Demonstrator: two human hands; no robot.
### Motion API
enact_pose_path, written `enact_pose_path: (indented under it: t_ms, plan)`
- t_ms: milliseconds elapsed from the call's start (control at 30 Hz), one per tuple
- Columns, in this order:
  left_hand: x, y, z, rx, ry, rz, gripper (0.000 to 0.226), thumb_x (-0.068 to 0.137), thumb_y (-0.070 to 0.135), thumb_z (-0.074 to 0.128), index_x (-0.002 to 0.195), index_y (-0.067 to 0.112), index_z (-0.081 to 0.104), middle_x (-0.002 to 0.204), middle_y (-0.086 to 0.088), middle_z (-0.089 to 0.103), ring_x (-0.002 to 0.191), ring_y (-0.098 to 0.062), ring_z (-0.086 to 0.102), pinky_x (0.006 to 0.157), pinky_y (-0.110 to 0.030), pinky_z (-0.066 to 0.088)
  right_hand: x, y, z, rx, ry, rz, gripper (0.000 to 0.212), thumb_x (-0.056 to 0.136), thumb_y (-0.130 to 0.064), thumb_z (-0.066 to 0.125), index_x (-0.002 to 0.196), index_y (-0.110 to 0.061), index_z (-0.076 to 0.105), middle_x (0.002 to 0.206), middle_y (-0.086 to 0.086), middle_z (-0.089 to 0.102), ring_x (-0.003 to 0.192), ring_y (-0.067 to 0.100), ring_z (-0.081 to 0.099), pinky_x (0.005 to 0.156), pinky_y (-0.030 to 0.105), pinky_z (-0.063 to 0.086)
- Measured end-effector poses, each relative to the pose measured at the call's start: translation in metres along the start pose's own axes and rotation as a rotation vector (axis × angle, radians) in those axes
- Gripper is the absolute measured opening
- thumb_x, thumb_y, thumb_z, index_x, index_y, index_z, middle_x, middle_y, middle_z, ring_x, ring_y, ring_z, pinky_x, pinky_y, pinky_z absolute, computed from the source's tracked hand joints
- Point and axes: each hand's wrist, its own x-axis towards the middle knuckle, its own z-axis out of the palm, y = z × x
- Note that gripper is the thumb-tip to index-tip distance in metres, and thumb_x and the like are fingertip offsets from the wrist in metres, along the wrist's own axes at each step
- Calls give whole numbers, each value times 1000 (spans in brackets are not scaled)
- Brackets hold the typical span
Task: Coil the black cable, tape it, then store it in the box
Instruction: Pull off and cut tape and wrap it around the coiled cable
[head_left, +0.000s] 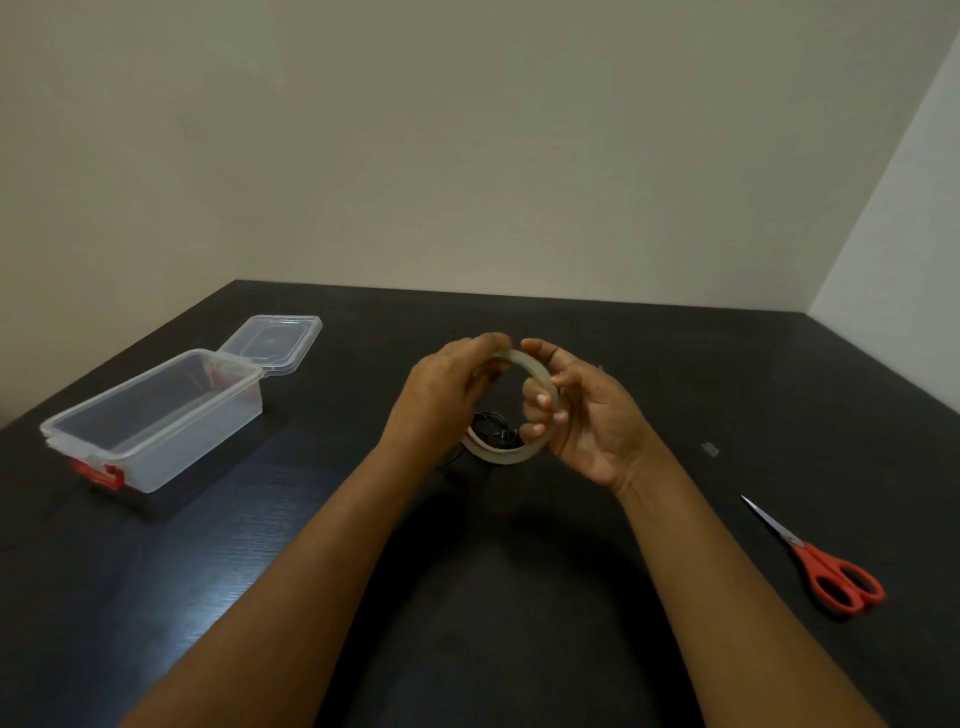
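Note:
A thin beige tape roll (537, 371) is held upright above the middle of the dark table. My right hand (587, 415) grips its right side, with fingers through the ring. My left hand (447, 389) pinches the roll's top edge with thumb and fingertips. Through and below the ring, part of the black cable (493, 428) lies on the table, mostly hidden by my hands and hard to tell from the dark surface. The clear plastic box (156, 421) with red latches stands open at the left, and it looks empty.
The box's clear lid (272, 340) lies behind it. Red-handled scissors (826, 564) rest at the right, blades pointing away. A small grey scrap (709, 449) lies right of my right hand. A wall runs behind the table's far edge (519, 292).

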Motion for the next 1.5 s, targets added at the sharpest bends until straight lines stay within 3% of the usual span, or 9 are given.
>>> enact_pose_path:
  t_ms: [500,700,800,900,1100,1200,1300,1400,1500]
  plan:
    - [-3,-1,3,10,149,130,26,91,32,46,106,17,60,83,-4,64,67,-15,60,58,-30,53,-1,1,-2,-145,-14,-32,18,89,-14,38,100,-18,52,54,-2,41,44,8,32,49,22,32]
    - [-2,-4,5,-42,107,46,22,91,19,55,109,12,64,93,-2,66,81,-9,60,72,-20,50,-2,-1,2,-138,-24,-33,20,95,-12,36,108,-14,52,63,5,55,49,11,45,51,24,43]
    - [1,-3,-2,-198,-47,-145,22,93,11,52,111,17,62,94,7,60,81,-3,59,72,-11,48,-4,-2,4,-224,-20,-63,25,98,-11,38,117,-9,54,82,11,67,64,16,62,62,29,55]
    - [5,-2,-14,-444,-372,-355,17,95,16,48,99,25,62,90,5,64,81,-8,63,73,-21,52,-5,-5,3,-317,-34,-22,29,99,-13,39,120,-9,58,95,12,70,82,20,68,72,32,57]
    - [6,-3,-30,-510,-700,-441,17,95,21,48,95,30,63,87,11,66,72,2,62,73,-20,46,-7,-7,5,-422,-63,81,23,97,-16,42,98,-11,65,93,15,67,71,17,67,71,30,59]
    - [6,-5,-30,-608,-574,-464,19,94,19,50,101,29,64,94,7,67,76,-4,64,69,-21,52,-8,-9,5,-321,-14,37,24,99,-18,39,101,-9,61,86,14,71,75,20,71,75,33,60]
    - [10,-4,-31,-682,-264,-433,27,95,42,42,97,28,66,95,6,66,83,-2,61,75,-20,46,-3,-9,4,-299,144,-166,23,101,-16,37,103,-8,59,85,12,73,79,21,71,76,32,59]
    - [9,1,-19,-295,-108,-188,44,78,66,42,89,27,61,87,11,58,85,-4,51,74,-18,39,4,-1,3,-501,300,-335,17,100,-15,41,104,-12,57,88,5,73,83,17,71,82,35,57]
    - [6,7,-2,-62,-80,-67,33,84,55,46,86,23,51,79,7,52,74,-10,48,65,-23,40,8,11,5,-812,310,-385,13,99,-17,46,102,-20,58,99,5,67,92,20,68,85,40,57]
